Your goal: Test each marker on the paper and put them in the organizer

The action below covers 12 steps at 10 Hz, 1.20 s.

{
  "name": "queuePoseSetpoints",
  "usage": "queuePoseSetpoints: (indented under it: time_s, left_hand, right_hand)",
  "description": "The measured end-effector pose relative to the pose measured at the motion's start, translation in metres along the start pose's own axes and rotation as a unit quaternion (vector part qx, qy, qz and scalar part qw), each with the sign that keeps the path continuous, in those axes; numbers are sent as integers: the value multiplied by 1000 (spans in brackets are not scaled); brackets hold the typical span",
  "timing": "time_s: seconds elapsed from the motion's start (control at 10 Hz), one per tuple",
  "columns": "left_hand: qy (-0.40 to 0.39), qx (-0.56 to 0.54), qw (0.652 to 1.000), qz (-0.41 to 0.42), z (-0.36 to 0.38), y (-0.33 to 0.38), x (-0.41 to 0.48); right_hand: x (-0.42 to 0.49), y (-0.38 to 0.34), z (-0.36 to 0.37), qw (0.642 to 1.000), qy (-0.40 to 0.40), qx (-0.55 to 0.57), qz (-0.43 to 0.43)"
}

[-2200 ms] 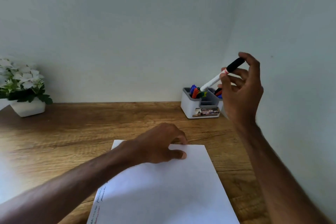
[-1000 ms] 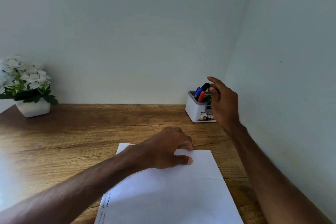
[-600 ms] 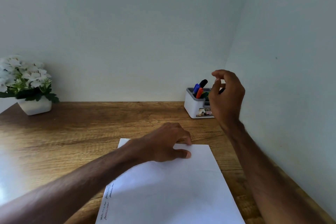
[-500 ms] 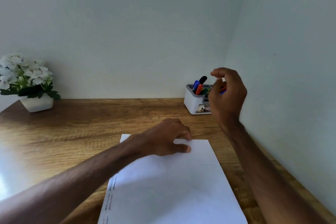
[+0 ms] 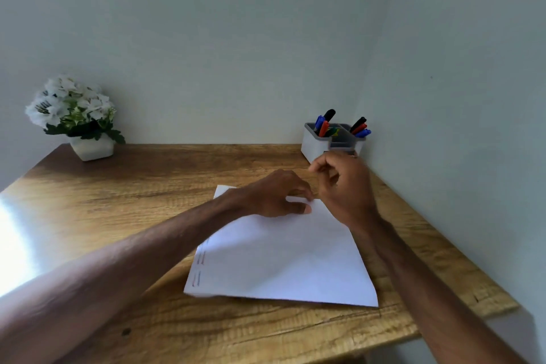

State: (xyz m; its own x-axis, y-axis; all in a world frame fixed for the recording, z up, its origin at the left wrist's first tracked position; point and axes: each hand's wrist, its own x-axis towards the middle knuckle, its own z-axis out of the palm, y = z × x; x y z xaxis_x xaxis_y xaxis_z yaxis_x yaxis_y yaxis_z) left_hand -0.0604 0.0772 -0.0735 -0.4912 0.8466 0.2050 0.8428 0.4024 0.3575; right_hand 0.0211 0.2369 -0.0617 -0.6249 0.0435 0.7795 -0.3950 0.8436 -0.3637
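Item 1: left hand (image 5: 277, 195), which we found resting on the far end of the paper sheet (image 5: 283, 263), fingers bent, thumb flat on it.

Item 2: right hand (image 5: 345, 186), raised just beside the left, fingers loosely curled, nothing seen in them.

Item 3: the sheet lay on the wooden bench (image 5: 147, 186), with short coloured pen marks (image 5: 198, 272) along its left edge.

Item 4: white organizer (image 5: 313, 145) in the far right corner. We counted blue, red, black and green markers (image 5: 323, 124) in its left compartment and black, red and blue markers (image 5: 359, 127) in its right.

Item 5: white potted flowers (image 5: 74, 115), far left.
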Motion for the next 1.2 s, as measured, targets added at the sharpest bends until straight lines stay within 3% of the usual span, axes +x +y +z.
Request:
queuePoseSetpoints:
  time_s: [0.2, 0.3, 0.4, 0.6, 0.8, 1.1, 1.2]
  left_hand:
    - [20, 13, 1000, 15, -15, -11, -10]
    - [94, 13, 995, -26, -37, -16, -24]
    - [157, 6, 987, -36, -48, -25, -48]
    - [202, 36, 973, -105, -40, -21, -103]
    - [198, 61, 961, -186, -22, 1, -135]
    - [214, 123, 951, -186, -29, 23, -154]
    - [226, 118, 946, -199, -30, 22, -151]
  right_hand:
    - [-42, -29, -25, 975, -203, -52, 81]
    - [-57, -48, -37, 940, -315, -104, 81]
    - [-65, -66, -45, 923, -343, -154, 76]
    - [-81, -85, -38, 918, -319, -213, 98]
    - [-85, -107, -39, 917, -297, -223, 147]
    - [-81, -103, -37, 924, -283, -198, 166]
    - [-70, -95, -30, 947, -221, -159, 168]
